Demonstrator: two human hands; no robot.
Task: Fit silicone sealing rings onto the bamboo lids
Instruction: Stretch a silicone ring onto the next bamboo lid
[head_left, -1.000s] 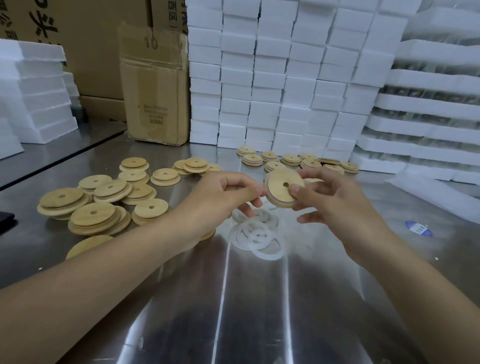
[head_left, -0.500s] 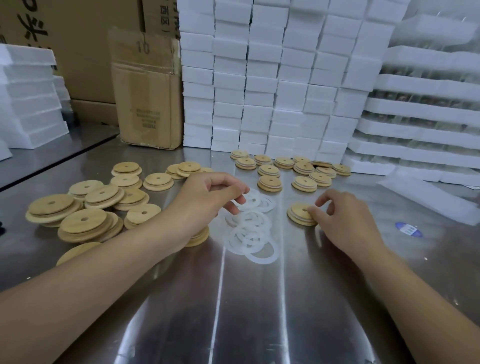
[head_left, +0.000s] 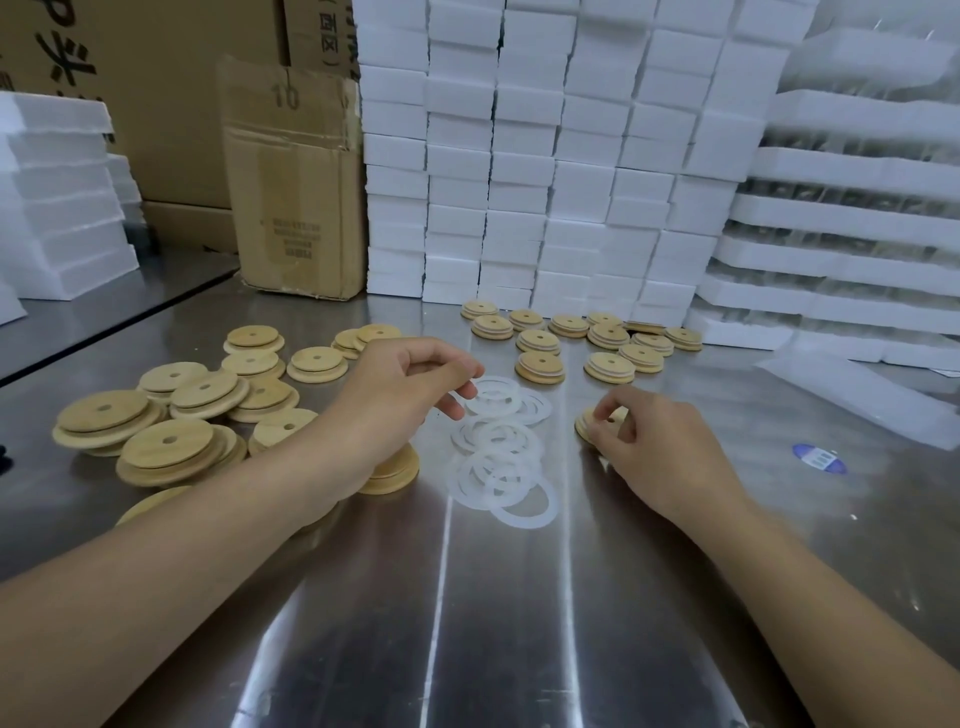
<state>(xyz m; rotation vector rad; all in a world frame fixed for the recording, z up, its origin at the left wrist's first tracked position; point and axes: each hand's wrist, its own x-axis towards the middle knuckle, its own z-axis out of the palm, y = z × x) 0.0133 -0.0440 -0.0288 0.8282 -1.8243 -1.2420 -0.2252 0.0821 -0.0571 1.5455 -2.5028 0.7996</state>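
Seemingly, right hand (head_left: 660, 441) grips lid (head_left: 585, 427) beside rings (head_left: 498, 457).

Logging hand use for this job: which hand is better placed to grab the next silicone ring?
Left. The left hand has its fingertips at the ring pile; the right hand holds a lid beside it.

On the table (head_left: 467, 623), a heap of lids (head_left: 171, 415) lies at the left and a pile of rings (head_left: 498, 457) in the middle. Just right of the rings, the right hand (head_left: 665, 452) grips a lone lid (head_left: 584, 427). More lids (head_left: 608, 338) sit behind, in front of stacked foam blocks (head_left: 519, 156), with a box (head_left: 296, 182) to their left.
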